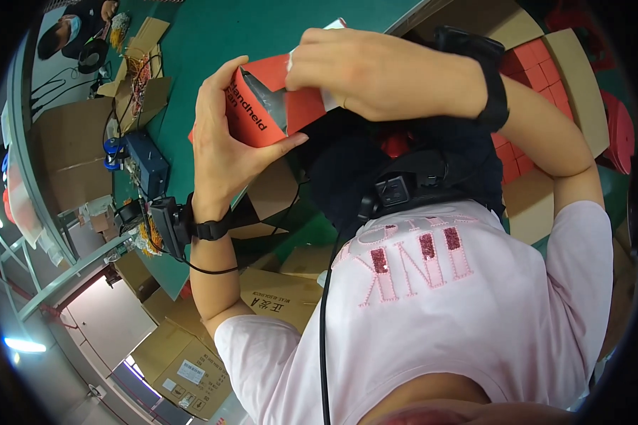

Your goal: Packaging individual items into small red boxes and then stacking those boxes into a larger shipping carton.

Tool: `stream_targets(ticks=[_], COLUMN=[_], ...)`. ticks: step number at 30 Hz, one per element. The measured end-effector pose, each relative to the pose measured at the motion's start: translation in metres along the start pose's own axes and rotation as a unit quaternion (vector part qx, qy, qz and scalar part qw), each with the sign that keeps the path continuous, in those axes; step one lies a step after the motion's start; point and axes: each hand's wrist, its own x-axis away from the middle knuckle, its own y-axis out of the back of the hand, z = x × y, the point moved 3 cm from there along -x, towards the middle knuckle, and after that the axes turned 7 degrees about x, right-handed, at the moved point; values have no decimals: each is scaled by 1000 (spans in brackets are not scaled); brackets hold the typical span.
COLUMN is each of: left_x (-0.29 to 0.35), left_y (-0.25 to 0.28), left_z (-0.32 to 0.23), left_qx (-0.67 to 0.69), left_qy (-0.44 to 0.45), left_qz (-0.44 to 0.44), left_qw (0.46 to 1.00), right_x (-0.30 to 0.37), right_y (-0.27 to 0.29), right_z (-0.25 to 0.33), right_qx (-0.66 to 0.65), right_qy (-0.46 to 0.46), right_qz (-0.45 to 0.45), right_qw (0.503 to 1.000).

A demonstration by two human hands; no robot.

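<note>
Above the green table, my left hand [216, 134] is wrapped round a small red cardboard box [244, 117], thumb along its near edge and fingers up its far side. The box's end stands open, and a grey, shiny plastic-wrapped item [271, 99] shows inside. My right hand [361, 74] is closed at the box's right part, its fingers curled over the red flap. A white edge [337, 24] sticks out beyond these knuckles; I cannot tell what it belongs to. The right fingertips are partly hidden.
At the right stands an open carton [556, 64] packed with red boxes [535, 74]. A blue metal unit [147, 164] and an open carton with wires [142, 78] lie on the green table [205, 35] at the left. Another person [78, 32] sits at the far left. Brown cartons [181, 365] are stacked lower left.
</note>
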Motion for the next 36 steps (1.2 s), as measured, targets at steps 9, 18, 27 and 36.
stream_targets(ticks=[9,18,27,36], left_x=[1,1,0,16], left_y=[-5,-8,-6,9], left_z=[25,26,26,53], left_qx=[-10,18,-19,-97], left_qy=[18,38,30,57], left_qz=[15,35,40,10], left_qw=[1000,999,999,994], right_x=[-7,-23,-40,-37], right_y=[-15,-23,-46,41], right_z=[-4,-29,-48,-98], right_qx=[-123,-270,-215,-70], right_qy=[-85,-235,-126,-204], right_qz=[40,175,39,89], right_qw=[988,917,968,972])
